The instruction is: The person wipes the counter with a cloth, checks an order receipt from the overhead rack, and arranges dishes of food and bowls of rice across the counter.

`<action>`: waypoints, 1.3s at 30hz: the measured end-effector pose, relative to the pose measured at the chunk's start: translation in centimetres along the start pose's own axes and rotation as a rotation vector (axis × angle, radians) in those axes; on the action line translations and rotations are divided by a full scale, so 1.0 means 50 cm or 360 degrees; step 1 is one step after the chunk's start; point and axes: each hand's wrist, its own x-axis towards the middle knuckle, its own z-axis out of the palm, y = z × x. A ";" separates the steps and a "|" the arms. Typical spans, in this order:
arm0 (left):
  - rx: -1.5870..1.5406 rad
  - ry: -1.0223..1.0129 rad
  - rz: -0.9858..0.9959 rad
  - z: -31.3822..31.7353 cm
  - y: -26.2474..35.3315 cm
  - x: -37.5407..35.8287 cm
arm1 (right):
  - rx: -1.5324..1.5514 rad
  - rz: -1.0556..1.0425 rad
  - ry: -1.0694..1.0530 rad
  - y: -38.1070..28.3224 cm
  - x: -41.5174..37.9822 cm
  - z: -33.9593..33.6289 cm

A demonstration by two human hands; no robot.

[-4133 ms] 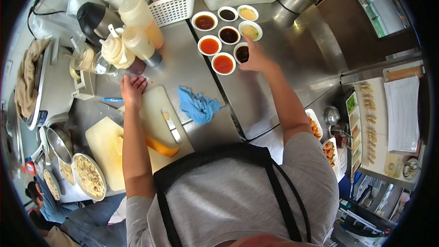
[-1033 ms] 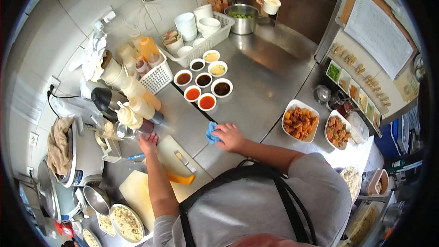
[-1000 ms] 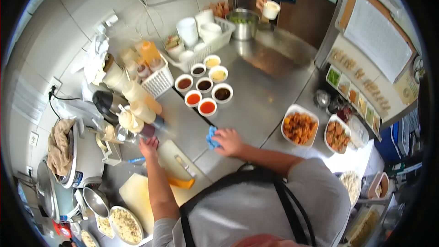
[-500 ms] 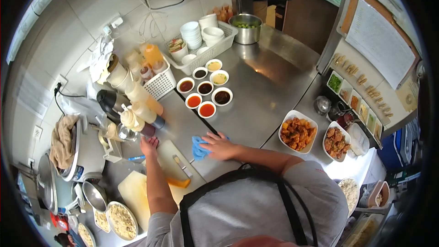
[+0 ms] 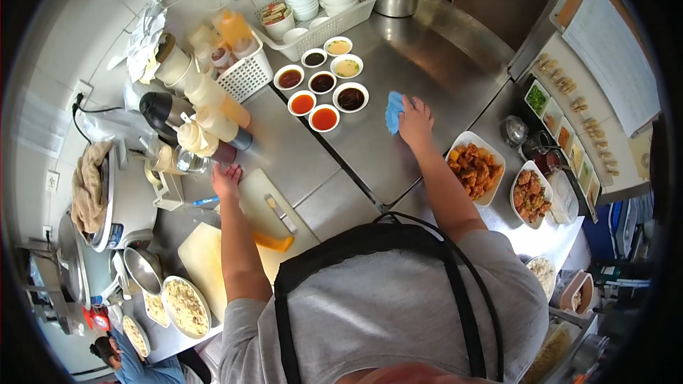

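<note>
Right hand (image 5: 416, 119) on blue cloth (image 5: 393, 115), on steel surface (image 5: 448, 57), right of sauce bowls (image 5: 351, 98).
Palm down; can't tell if fingers pinch cloth. Left hand (image 5: 226, 181) loosely spread, just beside cutting board (image 5: 257, 203), near squeeze bottles (image 5: 217, 122).

Eight bowls (image 5: 366, 98) of sauce: four dark brown, two orange-red, two pale yellow. One blue cloth (image 5: 393, 114), one blue pen (image 5: 206, 200), one steel pot (image 5: 396, 6), one steel bowl (image 5: 143, 270), one tan towel (image 5: 90, 181). Two dishes of reddish-brown food (image 5: 466, 136), two perforated baskets (image 5: 249, 78), two cutting boards (image 5: 199, 259). Four dishes of pale food (image 5: 166, 301): three left, one right. The bottles (image 5: 215, 122) overlap too much to count.
</note>
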 end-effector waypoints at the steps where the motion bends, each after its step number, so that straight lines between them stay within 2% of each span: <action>1: -0.0001 0.0008 0.0001 0.004 0.000 0.000 | -0.0071 -0.0039 -0.0055 -0.004 -0.007 0.009; 3: 0.0001 0.0025 -0.0005 0.002 0.002 0.000 | -0.0199 -0.0132 -0.0177 -0.025 -0.028 0.027; 8: 0.0010 0.0030 -0.0010 0.009 0.005 -0.006 | 0.0634 -0.0631 -0.1186 -0.121 -0.102 -0.024; 10: 0.0014 0.0036 -0.0017 0.013 0.009 -0.007 | 0.0928 -0.0753 -0.0950 -0.174 -0.126 -0.027; 13: 0.0036 0.0018 -0.0013 0.009 0.007 -0.005 | 0.0834 -0.0923 -0.0513 -0.251 -0.135 -0.012; 16: 0.0018 0.0022 -0.0009 0.004 0.004 -0.008 | 0.0650 -0.1156 -0.0470 -0.268 -0.153 0.002; 19: -0.0025 0.0033 -0.0020 0.009 0.010 -0.003 | 0.0781 -0.1364 -0.1514 -0.271 -0.125 -0.011; 22: -0.0005 0.0035 -0.0026 -0.001 0.003 0.002 | 0.1060 -0.1229 -0.1260 -0.334 -0.102 0.010; 25: 0.0028 0.0009 0.0003 0.002 -0.002 -0.002 | 0.0721 -0.1350 -0.0534 -0.350 -0.157 0.054; 29: -0.0003 -0.0026 -0.0007 -0.009 -0.003 0.011 | 0.0938 -0.1551 -0.1121 -0.294 -0.187 0.044; 31: 0.0003 -0.0049 -0.0023 -0.014 -0.007 0.016 | 0.1097 -0.1601 -0.1469 -0.239 -0.178 -0.013; 32: 0.0003 -0.0047 -0.0042 -0.014 -0.005 0.016 | 0.1151 -0.1553 -0.1399 -0.207 -0.174 -0.037; 35: 0.0018 -0.0070 -0.0056 -0.010 0.001 0.010 | 0.0898 -0.1006 -0.1342 -0.113 -0.139 -0.036; 37: 0.0034 -0.0071 -0.0047 -0.003 0.003 0.003 | 0.0855 -0.0429 -0.0665 -0.059 -0.092 -0.038; 39: 0.0053 -0.0057 -0.0032 0.003 0.008 -0.003 | 0.0247 -0.0042 -0.0562 -0.040 -0.016 -0.080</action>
